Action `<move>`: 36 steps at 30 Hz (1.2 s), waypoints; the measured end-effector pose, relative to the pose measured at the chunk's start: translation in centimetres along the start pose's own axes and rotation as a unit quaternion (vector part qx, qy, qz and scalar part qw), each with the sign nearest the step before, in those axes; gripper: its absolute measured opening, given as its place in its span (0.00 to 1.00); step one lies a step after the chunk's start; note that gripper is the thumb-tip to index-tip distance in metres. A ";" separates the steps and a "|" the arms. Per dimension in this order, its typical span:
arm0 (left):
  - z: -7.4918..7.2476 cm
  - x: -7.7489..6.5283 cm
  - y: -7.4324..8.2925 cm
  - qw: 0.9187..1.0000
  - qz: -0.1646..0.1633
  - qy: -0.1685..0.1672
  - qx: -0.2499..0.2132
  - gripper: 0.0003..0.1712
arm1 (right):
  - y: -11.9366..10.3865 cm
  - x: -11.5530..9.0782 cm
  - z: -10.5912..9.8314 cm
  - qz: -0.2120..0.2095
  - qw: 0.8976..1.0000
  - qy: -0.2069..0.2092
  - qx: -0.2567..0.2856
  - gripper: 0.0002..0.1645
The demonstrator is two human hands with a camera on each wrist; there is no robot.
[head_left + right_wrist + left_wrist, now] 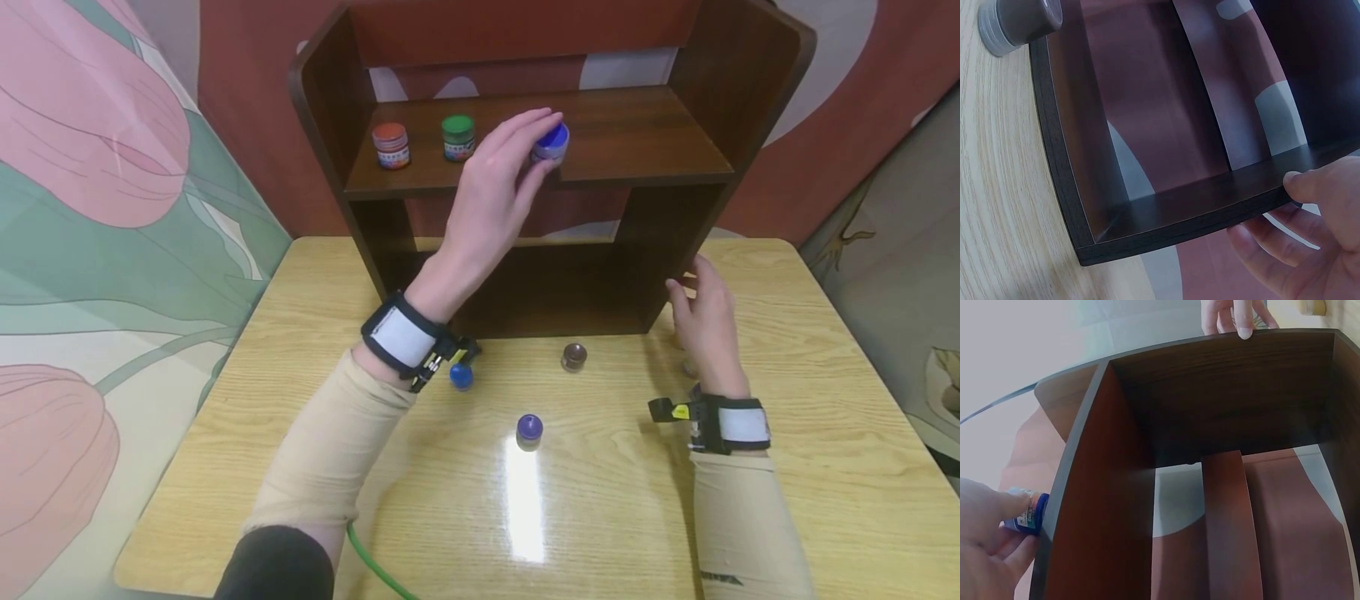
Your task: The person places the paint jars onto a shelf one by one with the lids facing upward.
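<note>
My left hand (pixel 495 187) grips a small paint jar with a blue lid (pixel 552 143) between thumb and fingers, at the front edge of the upper shelf board. In the left wrist view, this jar (pixel 1027 511) shows a label and sits right beside the board's edge. My right hand (pixel 705 321) holds the right side panel of the dark wooden shelf (pixel 645 250), thumb at its front edge and fingers on the outer side, as the right wrist view shows. A red-lidded jar (pixel 391 146) and a green-lidded jar (pixel 458 139) stand upright on the upper board, left of my left hand.
On the light wooden table (pixel 600 517) stand a purple-lidded jar (pixel 529 431), a brown-lidded jar (pixel 573 357) and a blue-lidded jar (pixel 461 377) near my left wrist. Another small jar (pixel 688 367) is partly hidden by my right hand. A green cable (pixel 375 567) hangs by the left sleeve.
</note>
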State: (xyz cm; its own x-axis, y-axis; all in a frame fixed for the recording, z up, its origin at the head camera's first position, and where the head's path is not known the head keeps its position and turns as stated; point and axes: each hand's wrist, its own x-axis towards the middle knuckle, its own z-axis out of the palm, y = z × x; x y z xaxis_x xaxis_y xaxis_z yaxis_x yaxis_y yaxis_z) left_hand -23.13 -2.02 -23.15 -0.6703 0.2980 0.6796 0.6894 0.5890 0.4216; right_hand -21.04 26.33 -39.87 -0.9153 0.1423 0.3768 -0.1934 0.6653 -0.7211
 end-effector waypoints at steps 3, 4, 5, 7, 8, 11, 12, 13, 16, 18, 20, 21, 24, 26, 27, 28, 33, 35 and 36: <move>0.1 0.2 -0.1 1.000 -0.007 0.000 0.008 0.24 | 0.0 0.0 0.0 0.000 1.000 -0.001 0.001 0.24; 0.1 0.3 -0.2 1.000 -0.011 -0.001 0.010 0.24 | 0.0 0.0 0.0 0.000 1.000 -0.001 0.002 0.24; 0.1 0.4 -0.2 1.000 -0.013 0.001 0.011 0.24 | 0.0 0.0 -0.1 0.000 1.000 -0.002 0.002 0.24; 0.1 0.6 -0.2 1.000 -0.019 0.001 0.013 0.25 | 0.0 0.0 -0.1 0.000 1.000 -0.002 0.002 0.24; 0.1 0.7 -0.3 1.000 -0.023 0.000 0.015 0.25 | 0.0 0.0 -0.1 -0.001 1.000 -0.001 0.001 0.24; 0.2 1.0 -0.2 0.999 -0.033 -0.005 0.022 0.25 | -0.1 0.0 -0.1 -0.002 1.000 -0.002 0.001 0.24; 0.2 1.1 -0.2 0.999 -0.036 -0.009 0.025 0.25 | -0.1 0.0 -0.1 -0.001 1.000 -0.003 0.002 0.24; 0.2 1.2 -0.2 0.999 -0.040 -0.013 0.030 0.25 | -0.1 0.0 -0.1 -0.001 1.000 -0.003 0.003 0.24; 0.3 1.5 -0.3 0.998 -0.045 -0.019 0.044 0.24 | -0.2 -0.1 -0.2 0.002 1.000 -0.006 0.004 0.24; 0.3 1.6 -0.3 0.997 -0.048 -0.022 0.051 0.24 | -0.2 -0.1 -0.1 0.002 1.000 -0.005 0.003 0.24; 0.3 1.7 -0.4 0.997 -0.053 -0.025 0.057 0.24 | -0.2 -0.1 -0.1 0.001 1.000 -0.004 0.001 0.24; 0.4 1.7 -0.4 0.996 -0.055 -0.026 0.059 0.24 | -0.2 -0.1 0.0 0.000 1.000 -0.003 0.001 0.24; 0.4 1.9 -0.5 0.996 -0.062 -0.029 0.065 0.24 | -0.2 -0.1 0.0 0.000 1.000 -0.003 0.001 0.24; 0.5 1.9 -0.5 0.995 -0.066 -0.029 0.067 0.24 | -0.2 -0.1 -0.1 0.000 1.000 -0.003 0.002 0.24; 0.5 1.9 -0.5 0.995 -0.067 -0.030 0.068 0.24 | -0.2 -0.1 -0.1 0.001 1.000 -0.003 0.002 0.24; 0.5 1.9 -0.6 0.995 -0.069 -0.030 0.070 0.24 | -0.3 -0.2 -0.1 0.001 1.000 -0.003 0.002 0.24; 0.5 2.0 -0.5 0.994 -0.076 -0.034 0.076 0.24 | -0.2 -0.2 -0.1 0.001 1.000 -0.001 0.002 0.24; 0.5 2.0 -0.4 0.993 -0.080 -0.036 0.080 0.24 | -0.2 -0.2 -0.1 0.000 1.000 0.000 0.001 0.23; 0.5 2.0 -0.4 0.992 -0.083 -0.038 0.083 0.24 | -0.2 -0.2 -0.1 0.000 1.000 0.000 0.001 0.23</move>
State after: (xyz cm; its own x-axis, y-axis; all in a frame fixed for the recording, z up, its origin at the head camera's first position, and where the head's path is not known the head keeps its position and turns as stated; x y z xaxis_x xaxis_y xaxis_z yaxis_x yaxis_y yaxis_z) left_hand -24.88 -1.28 -22.25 -0.7934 0.2394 0.5596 0.5183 0.7477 0.4151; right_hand -20.84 26.25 -39.78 -0.9152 0.1419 0.3771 -0.1945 0.6640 -0.7220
